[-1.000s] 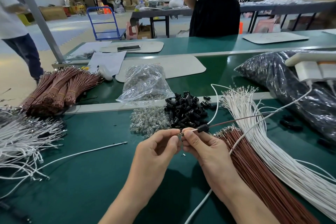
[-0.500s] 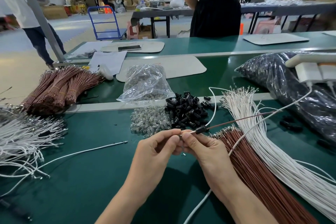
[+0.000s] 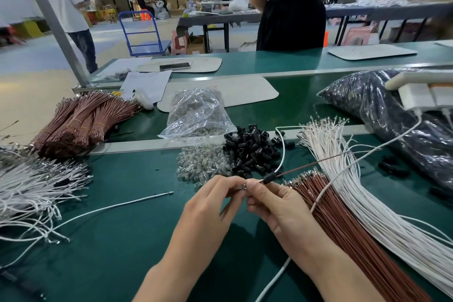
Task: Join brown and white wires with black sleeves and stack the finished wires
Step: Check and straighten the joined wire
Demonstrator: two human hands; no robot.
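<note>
Centre frame, the left hand pinches a metal terminal while the right hand pinches the thin, limp brown wire beside its black sleeve, likely best gripped near its tip.

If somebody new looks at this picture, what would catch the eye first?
At the centre, near the front, the left hand and right hand pinch the end of a brown wire carrying a black sleeve. Right of them fan long brown wires and white wires; behind them lies a pile of sleeves.
</note>
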